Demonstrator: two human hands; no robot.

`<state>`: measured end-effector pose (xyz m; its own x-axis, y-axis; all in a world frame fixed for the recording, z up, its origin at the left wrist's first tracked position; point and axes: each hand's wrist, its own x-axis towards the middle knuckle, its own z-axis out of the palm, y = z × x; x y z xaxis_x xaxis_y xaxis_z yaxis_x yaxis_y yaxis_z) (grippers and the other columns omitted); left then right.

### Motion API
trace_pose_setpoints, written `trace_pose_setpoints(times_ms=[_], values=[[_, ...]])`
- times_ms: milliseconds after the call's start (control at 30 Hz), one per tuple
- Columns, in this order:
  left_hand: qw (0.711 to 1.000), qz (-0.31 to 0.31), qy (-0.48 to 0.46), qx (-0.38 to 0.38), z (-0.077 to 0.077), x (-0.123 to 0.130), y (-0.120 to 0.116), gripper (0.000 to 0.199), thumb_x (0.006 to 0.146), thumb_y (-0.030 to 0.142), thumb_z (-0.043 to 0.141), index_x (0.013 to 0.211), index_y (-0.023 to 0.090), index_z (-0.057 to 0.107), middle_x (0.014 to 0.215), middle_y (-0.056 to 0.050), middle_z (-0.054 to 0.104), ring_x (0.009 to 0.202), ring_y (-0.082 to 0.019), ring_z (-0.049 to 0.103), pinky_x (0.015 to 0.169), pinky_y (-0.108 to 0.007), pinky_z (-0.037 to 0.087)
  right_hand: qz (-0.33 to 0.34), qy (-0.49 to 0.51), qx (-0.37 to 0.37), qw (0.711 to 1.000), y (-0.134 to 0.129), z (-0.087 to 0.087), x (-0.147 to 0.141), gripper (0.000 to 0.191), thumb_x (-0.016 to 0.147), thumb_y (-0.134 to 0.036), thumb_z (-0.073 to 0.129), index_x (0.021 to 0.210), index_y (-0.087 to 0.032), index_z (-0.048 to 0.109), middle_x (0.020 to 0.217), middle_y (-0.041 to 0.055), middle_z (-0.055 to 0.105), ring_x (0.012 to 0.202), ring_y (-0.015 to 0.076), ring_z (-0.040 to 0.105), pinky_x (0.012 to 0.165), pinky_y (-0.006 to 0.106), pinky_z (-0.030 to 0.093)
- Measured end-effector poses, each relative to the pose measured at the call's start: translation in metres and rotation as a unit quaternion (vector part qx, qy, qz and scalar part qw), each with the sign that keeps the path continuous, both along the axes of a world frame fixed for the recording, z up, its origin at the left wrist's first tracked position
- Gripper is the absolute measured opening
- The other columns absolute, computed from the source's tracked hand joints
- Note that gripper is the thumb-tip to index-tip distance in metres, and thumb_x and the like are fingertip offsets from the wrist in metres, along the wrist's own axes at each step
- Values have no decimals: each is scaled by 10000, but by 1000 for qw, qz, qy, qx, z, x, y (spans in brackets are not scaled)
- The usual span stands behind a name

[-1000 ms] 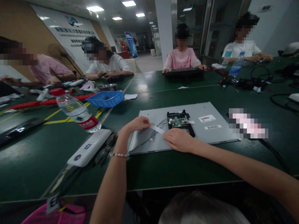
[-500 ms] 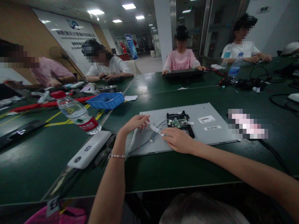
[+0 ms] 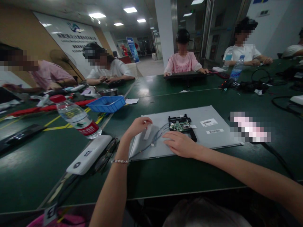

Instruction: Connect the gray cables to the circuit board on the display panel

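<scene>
The strip (image 3: 147, 132) at my left hand (image 3: 137, 127) is plain white. Under my grip the panel (image 3: 224, 138) is silver-grey; beyond my right hand (image 3: 180, 144), a green circuit board (image 3: 181, 127) shows in a black bracket (image 3: 174, 119). Right of my grip, 2 white labels (image 3: 208, 122) carry dark print. Left of it are a blue tray (image 3: 115, 106) and a red-capped bottle (image 3: 78, 117). The table (image 3: 177, 176) is dark green, with yellow lines (image 3: 56, 127) farther left.
</scene>
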<state>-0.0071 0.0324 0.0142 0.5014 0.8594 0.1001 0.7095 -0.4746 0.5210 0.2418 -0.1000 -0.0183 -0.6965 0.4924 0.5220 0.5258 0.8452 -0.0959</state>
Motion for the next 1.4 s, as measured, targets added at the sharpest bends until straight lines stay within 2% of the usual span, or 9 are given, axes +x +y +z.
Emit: trace_pose_setpoints(times_ms=[167, 300, 433, 567, 933, 1067, 1200, 1300, 1400], values=[[998, 6, 43, 39, -4, 3, -1, 295, 748, 233, 435, 883, 159, 686, 794, -26, 682, 607, -132, 594, 620, -223, 435, -15, 10, -11, 1000, 0, 19, 13, 277, 861, -130, 493, 1112, -133, 609, 1235, 124, 575, 1176, 240, 494, 995, 437, 422], [997, 12, 55, 56, -4, 6, -3, 309, 724, 203, 437, 892, 161, 692, 799, -31, 691, 641, -147, 604, 635, -230, 433, -100, 49, -75, 991, 11, 26, 54, 252, 892, -177, 462, 1085, -168, 624, 1111, 84, 632, 1032, 213, 574, 891, 414, 483], [998, 39, 33, 41, -7, 10, -4, 286, 746, 211, 446, 897, 158, 682, 698, -15, 668, 581, -137, 600, 638, -229, 450, -220, 86, -180, 955, 31, 13, 106, 216, 849, -197, 511, 995, -187, 670, 1056, 82, 651, 993, 233, 587, 882, 423, 476], [997, 69, -2, 15, -12, 15, -4, 264, 779, 236, 460, 917, 159, 671, 623, -1, 640, 549, -134, 604, 619, -226, 467, -237, 110, -284, 922, 41, -6, 134, 242, 831, -282, 565, 1026, -191, 676, 1068, 94, 639, 901, 210, 610, 809, 375, 499], [989, 131, -64, -27, -24, 16, 2, 274, 810, 336, 490, 983, 175, 629, 670, -6, 634, 555, -136, 596, 507, -206, 428, -205, 130, -281, 929, 46, -19, 128, 175, 809, -325, 606, 910, -208, 687, 983, 64, 612, 896, 200, 588, 798, 369, 478], [987, 142, -43, 59, -24, 18, 1, 247, 818, 293, 485, 978, 173, 629, 874, -42, 653, 645, -138, 599, 650, -242, 472, -206, 164, -296, 918, 48, -21, 133, 158, 822, -312, 585, 864, -197, 685, 993, 77, 626, 882, 200, 600, 788, 362, 498], [971, 150, 0, 184, -13, 25, -4, 244, 831, 237, 467, 1000, 175, 633, 1079, -74, 602, 803, -161, 584, 797, -284, 458, -199, 177, -299, 917, 46, -19, 133, 237, 841, -350, 572, 1003, -210, 674, 1060, 87, 620, 917, 201, 598, 801, 369, 502], [968, 147, 20, 204, 2, 40, -4, 272, 855, 225, 435, 1045, 172, 622, 1103, -83, 595, 821, -170, 577, 812, -289, 453, -188, 159, -283, 927, 42, -18, 128, 243, 833, -354, 592, 1023, -225, 669, 1060, 78, 611, 947, 210, 585, 809, 385, 489], [977, 74, 54, 191, 16, 68, 3, 272, 851, 217, 444, 1036, 162, 635, 1030, -85, 627, 871, -193, 577, 827, -291, 445, -196, 155, -273, 929, 39, -17, 124, 196, 821, -314, 608, 982, -220, 672, 1057, 69, 595, 978, 216, 571, 832, 405, 469]])
